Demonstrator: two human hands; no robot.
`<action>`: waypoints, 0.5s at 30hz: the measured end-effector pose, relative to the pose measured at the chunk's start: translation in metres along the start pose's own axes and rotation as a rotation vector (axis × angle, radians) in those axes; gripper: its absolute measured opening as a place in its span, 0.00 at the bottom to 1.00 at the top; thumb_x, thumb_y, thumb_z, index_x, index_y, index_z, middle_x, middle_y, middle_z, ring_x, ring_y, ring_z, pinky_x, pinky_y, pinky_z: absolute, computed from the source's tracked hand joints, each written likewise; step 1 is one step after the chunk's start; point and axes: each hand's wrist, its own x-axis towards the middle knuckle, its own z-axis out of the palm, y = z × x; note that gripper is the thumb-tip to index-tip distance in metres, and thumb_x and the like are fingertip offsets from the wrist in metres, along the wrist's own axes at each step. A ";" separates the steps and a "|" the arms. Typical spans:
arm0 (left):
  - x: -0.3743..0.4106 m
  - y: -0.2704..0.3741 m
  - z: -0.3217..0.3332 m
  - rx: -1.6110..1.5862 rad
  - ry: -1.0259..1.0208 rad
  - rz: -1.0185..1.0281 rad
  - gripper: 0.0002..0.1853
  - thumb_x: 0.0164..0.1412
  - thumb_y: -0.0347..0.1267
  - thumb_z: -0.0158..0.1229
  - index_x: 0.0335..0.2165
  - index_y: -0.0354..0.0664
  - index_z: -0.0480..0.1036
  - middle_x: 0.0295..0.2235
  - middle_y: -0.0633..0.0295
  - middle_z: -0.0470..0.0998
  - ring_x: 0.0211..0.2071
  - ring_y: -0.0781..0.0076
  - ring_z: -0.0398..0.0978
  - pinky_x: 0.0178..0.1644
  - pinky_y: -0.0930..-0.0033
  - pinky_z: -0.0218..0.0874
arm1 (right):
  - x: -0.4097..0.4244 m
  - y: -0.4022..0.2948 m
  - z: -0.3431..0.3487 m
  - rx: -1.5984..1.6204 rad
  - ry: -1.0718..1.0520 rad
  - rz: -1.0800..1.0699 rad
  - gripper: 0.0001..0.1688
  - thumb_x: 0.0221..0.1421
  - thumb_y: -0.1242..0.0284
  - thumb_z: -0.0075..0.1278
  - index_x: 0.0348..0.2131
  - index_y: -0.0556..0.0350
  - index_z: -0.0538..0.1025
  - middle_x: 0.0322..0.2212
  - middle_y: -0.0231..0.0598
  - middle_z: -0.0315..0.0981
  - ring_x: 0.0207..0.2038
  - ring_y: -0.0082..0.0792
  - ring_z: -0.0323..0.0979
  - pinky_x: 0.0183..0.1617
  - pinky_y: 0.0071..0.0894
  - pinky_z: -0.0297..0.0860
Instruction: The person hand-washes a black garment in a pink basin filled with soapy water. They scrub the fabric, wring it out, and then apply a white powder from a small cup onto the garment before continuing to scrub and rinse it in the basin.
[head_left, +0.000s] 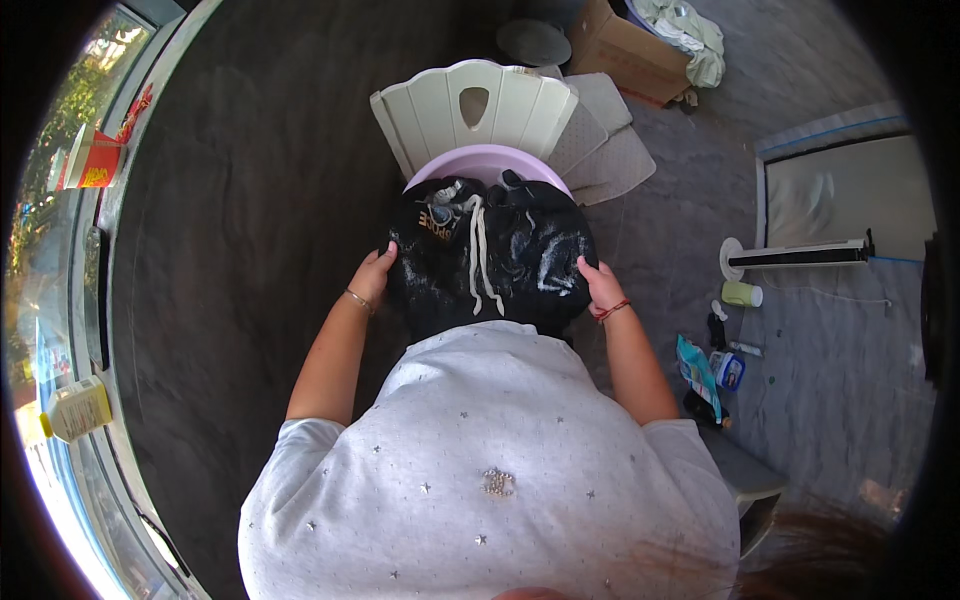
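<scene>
A black hooded or drawstring garment (495, 255) with two pale cords and smeared white marks lies spread before me, over the near part of a light purple basin (480, 156). At its left edge, my left hand (375, 274) grips the dark cloth with the thumb on top. On the opposite edge, my right hand (599, 286) grips it in the same way. The basin's far rim shows beyond the cloth, in front of a cream slatted chair back (435, 112). Most of the basin's inside is hidden.
Beige mats (611, 169) and a cardboard box (626, 56) with cloth stand beyond on the right. A white tower-shaped appliance (799, 257), a green container (741, 294) and a blue pouch (697, 371) are at the right. A yellow-capped bottle (79, 410) stands on the windowsill at left.
</scene>
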 end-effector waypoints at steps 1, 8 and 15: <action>0.005 -0.006 -0.006 -0.014 -0.081 0.055 0.30 0.63 0.48 0.56 0.49 0.32 0.68 0.45 0.56 0.77 0.46 0.64 0.74 0.56 0.63 0.62 | 0.000 0.002 0.001 -0.005 -0.025 -0.055 0.19 0.63 0.65 0.50 0.46 0.64 0.74 0.41 0.40 0.77 0.41 0.32 0.76 0.48 0.33 0.71; 0.023 -0.023 -0.014 -0.341 -0.283 0.064 0.29 0.66 0.51 0.49 0.50 0.36 0.70 0.47 0.55 0.77 0.51 0.61 0.73 0.59 0.58 0.59 | -0.003 0.012 0.005 0.193 -0.099 -0.158 0.24 0.65 0.62 0.47 0.51 0.65 0.70 0.45 0.42 0.75 0.46 0.35 0.74 0.54 0.36 0.68; 0.014 -0.007 0.003 -0.771 -0.646 -0.086 0.37 0.66 0.57 0.40 0.59 0.40 0.63 0.57 0.53 0.69 0.58 0.51 0.65 0.63 0.47 0.54 | -0.029 -0.023 0.045 0.698 -0.420 0.045 0.30 0.68 0.55 0.37 0.57 0.59 0.66 0.54 0.44 0.68 0.57 0.47 0.66 0.64 0.52 0.60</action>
